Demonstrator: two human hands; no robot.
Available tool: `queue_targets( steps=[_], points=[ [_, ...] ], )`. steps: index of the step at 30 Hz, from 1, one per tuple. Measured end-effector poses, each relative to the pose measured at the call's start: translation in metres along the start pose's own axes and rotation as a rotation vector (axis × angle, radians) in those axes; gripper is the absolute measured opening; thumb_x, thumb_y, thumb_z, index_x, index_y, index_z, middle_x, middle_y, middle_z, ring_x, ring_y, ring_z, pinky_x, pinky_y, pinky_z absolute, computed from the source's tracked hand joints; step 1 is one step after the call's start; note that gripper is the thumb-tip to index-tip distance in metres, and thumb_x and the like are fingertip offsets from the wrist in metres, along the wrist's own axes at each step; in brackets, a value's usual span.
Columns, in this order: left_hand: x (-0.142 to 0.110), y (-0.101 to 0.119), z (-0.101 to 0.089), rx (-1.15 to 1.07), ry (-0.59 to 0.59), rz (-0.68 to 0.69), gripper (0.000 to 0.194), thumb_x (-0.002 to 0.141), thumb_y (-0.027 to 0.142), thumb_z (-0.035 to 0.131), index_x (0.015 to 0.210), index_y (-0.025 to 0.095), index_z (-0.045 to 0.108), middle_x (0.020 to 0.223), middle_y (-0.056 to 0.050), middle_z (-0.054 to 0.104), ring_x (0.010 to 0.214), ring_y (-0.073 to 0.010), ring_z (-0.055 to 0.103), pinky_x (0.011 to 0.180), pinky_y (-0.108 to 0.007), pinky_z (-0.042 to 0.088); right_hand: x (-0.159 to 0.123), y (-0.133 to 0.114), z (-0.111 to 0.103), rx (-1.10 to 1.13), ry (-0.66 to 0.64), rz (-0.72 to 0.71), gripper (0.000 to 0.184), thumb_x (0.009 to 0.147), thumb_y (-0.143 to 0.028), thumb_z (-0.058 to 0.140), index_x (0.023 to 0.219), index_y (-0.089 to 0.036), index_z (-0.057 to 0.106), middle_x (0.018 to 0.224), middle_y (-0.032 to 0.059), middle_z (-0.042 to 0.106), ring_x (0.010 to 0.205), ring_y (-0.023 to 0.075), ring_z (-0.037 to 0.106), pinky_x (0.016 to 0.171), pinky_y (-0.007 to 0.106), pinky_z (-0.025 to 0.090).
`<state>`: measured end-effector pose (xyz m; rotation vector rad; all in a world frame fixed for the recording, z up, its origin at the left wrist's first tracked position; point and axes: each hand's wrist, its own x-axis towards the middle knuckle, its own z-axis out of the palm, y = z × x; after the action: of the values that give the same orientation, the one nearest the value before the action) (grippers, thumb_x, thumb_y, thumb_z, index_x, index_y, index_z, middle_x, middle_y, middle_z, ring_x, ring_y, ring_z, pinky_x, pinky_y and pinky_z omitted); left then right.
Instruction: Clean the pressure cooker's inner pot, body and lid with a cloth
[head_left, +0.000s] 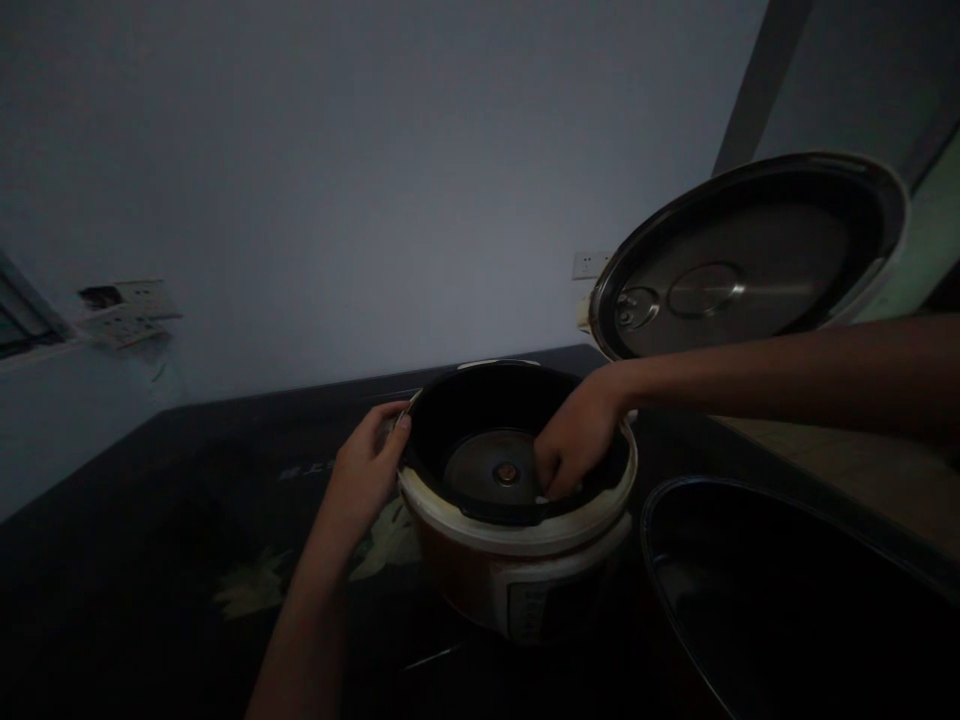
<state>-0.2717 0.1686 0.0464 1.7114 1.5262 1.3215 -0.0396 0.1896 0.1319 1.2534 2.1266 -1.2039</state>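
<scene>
An electric pressure cooker (525,545) with a cream rim and a reddish-brown body stands on the dark table, its control panel facing me. Its inner pot is out, so the heating plate (480,470) with a round centre button shows at the bottom. The lid (750,260) is raised on the right side, metal underside towards me. My left hand (367,455) grips the left rim, thumb on top. Inside the cooker, my right hand (577,435) reaches down with curled fingers near the plate. A small pale bit shows under those fingers; what it is I cannot make out.
A dark, wide pot (780,580) sits at the lower right, close beside the cooker. The dark glossy table (172,530) has a leaf pattern and meets the wall behind. Sockets (139,310) are on the wall at left, and another socket (589,265) is behind the lid.
</scene>
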Motion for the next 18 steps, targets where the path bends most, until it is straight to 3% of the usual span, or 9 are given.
queue_targets(
  steps=[3, 10, 18],
  points=[
    [0.001, -0.001, 0.0, -0.024, -0.003, 0.001, 0.043, 0.084, 0.05, 0.05, 0.112, 0.018, 0.062, 0.115, -0.01, 0.066, 0.105, -0.0253, 0.061, 0.093, -0.041, 0.045, 0.016, -0.006, 0.013, 0.03, -0.162, -0.078, 0.026, 0.085, -0.013, 0.055, 0.062, -0.012, 0.066, 0.052, -0.0063, 0.055, 0.048, 0.0088, 0.05, 0.055, 0.02, 0.044],
    [0.001, -0.001, 0.002, -0.03, 0.017, 0.003, 0.042, 0.084, 0.048, 0.051, 0.11, 0.017, 0.062, 0.113, -0.01, 0.068, 0.105, -0.0254, 0.062, 0.093, -0.04, 0.046, 0.056, -0.038, 0.032, 0.376, 0.173, -0.145, 0.027, 0.094, -0.021, 0.041, 0.074, -0.013, 0.058, 0.059, -0.003, 0.055, 0.046, 0.0088, 0.046, 0.048, 0.021, 0.042],
    [-0.001, 0.0, 0.001, -0.003, 0.02, 0.038, 0.04, 0.086, 0.047, 0.049, 0.11, 0.018, 0.062, 0.115, -0.01, 0.067, 0.109, -0.0251, 0.061, 0.098, -0.041, 0.044, 0.08, -0.043, 0.003, 0.737, 0.278, -0.32, 0.029, 0.098, -0.02, 0.039, 0.074, -0.015, 0.054, 0.057, -0.0031, 0.057, 0.047, 0.0085, 0.056, 0.055, 0.023, 0.055]
  ],
)
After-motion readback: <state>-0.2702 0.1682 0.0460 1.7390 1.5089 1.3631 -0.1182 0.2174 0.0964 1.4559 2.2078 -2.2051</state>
